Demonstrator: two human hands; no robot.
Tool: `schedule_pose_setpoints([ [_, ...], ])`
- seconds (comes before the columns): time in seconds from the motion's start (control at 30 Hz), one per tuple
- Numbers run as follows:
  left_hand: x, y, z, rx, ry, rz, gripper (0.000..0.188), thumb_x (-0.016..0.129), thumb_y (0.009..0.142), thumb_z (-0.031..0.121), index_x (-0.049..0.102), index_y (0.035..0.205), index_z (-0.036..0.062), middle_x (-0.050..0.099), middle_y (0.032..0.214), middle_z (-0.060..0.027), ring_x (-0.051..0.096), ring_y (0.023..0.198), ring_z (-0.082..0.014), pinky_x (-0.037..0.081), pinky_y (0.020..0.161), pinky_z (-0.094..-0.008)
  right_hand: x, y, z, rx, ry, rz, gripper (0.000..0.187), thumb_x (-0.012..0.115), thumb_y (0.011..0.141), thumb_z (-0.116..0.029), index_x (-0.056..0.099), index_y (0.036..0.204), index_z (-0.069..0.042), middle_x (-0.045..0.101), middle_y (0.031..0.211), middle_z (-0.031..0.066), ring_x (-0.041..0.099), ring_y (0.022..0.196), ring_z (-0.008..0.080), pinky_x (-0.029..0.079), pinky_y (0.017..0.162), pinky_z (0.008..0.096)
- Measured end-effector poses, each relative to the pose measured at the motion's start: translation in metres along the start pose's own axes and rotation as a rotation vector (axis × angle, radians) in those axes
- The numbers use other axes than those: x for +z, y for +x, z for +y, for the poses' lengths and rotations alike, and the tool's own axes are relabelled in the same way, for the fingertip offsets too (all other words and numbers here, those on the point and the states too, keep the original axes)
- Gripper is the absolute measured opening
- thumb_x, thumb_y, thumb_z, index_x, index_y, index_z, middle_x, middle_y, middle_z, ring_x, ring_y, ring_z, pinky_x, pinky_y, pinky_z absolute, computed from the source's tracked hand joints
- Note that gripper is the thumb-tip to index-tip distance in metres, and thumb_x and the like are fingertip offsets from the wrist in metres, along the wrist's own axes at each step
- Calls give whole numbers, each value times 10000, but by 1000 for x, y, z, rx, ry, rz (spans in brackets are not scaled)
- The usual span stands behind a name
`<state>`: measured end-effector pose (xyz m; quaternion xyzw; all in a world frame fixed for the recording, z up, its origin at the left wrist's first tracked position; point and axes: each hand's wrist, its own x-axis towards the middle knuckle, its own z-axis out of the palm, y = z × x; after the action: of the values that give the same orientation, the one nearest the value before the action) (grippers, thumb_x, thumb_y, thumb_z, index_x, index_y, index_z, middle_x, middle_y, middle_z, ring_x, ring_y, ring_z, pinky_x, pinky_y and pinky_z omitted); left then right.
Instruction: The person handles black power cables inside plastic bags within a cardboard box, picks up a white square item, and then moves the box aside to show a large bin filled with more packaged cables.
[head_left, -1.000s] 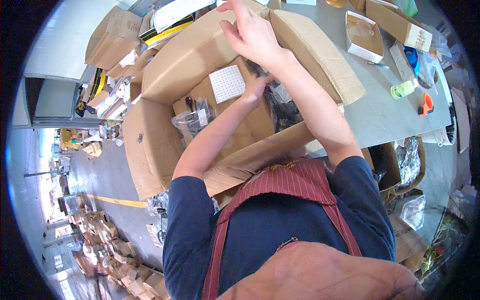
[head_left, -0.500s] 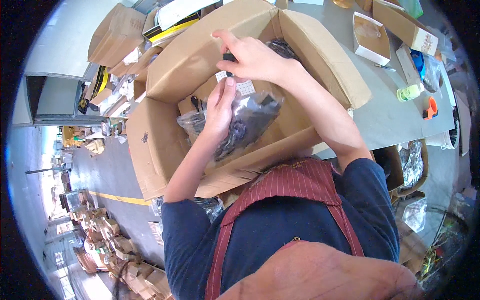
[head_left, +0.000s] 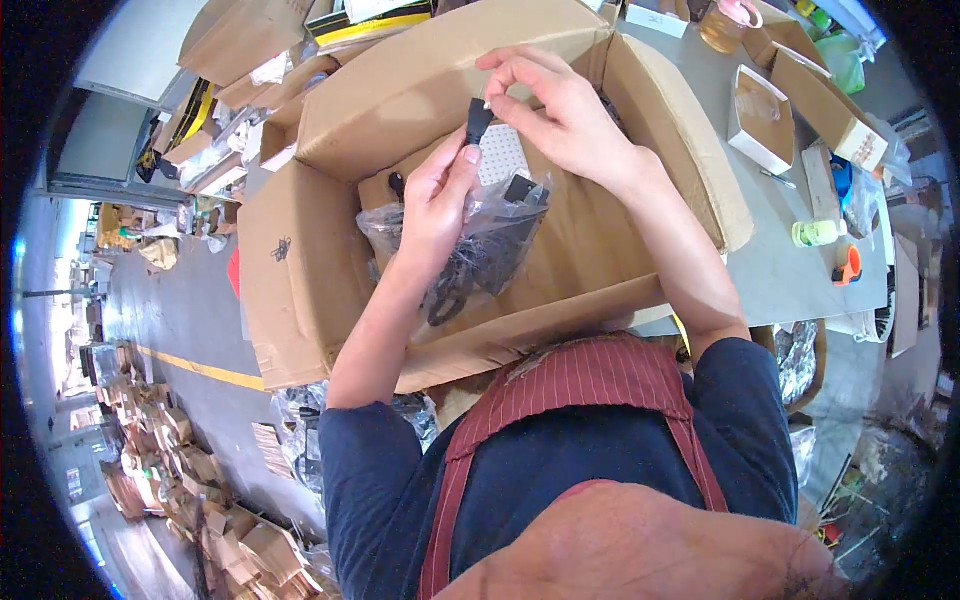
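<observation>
My left hand (head_left: 438, 195) grips a small flat black part (head_left: 480, 117) between thumb and fingers, holding it upright above the box. At its upper end, the fingertips of my right hand (head_left: 570, 120) pinch a tiny white piece, too small to name surely, against or just beside the part. Behind the hands, a white sheet with rows of small marks (head_left: 506, 152) lies in the large cardboard box (head_left: 580, 298). Under my left hand sits a clear plastic bag (head_left: 490, 250) of black parts, partly covered by that hand and wrist.
On the grey table to the right are a white open box (head_left: 742, 140), a green-labelled bottle (head_left: 818, 233), an orange tape dispenser-like item (head_left: 848, 264) and a brown carton (head_left: 835, 115). Stacked cardboard (head_left: 240, 45) stands at the far left. Many cartons crowd the floor at lower left.
My right hand has shifted right, uncovering the black part in my left hand and more of the white sheet. The view has also turned a little.
</observation>
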<state>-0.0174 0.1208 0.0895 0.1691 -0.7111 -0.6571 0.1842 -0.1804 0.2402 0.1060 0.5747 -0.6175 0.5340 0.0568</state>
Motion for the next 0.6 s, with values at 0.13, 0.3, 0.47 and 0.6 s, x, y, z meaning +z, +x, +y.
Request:
schedule_pose_setpoints([
  [0.13,-3,0,-5,20,-35,-57,412,561,1037,196,550,1419,43,477,673,80,408,537,-13,322,471,-200,3,-2,3,-71,-123,-39,77,636,919,-103,614,974,-55,634,1225,105,595,1107,276,515,837,366],
  [0.3,-1,3,-14,108,-20,-39,393,564,1032,169,566,1404,45,494,725,86,406,562,-7,327,484,-197,1,0,-2,-30,-180,-5,80,641,863,-77,613,933,-51,654,1180,87,588,1104,289,514,849,386],
  [0.47,-1,5,-17,178,56,-14,382,573,1027,168,582,1388,41,515,750,77,422,594,-12,353,521,-198,0,2,-2,-100,-262,3,89,648,845,-67,613,924,-47,662,1154,92,595,1096,296,508,879,389],
  [0.6,1,2,-12,244,173,2,374,577,1024,165,595,1382,59,535,774,66,436,625,-19,371,555,-203,-2,0,-1,-57,-188,2,84,654,832,-64,621,906,-45,676,1130,92,602,1092,294,502,903,384],
])
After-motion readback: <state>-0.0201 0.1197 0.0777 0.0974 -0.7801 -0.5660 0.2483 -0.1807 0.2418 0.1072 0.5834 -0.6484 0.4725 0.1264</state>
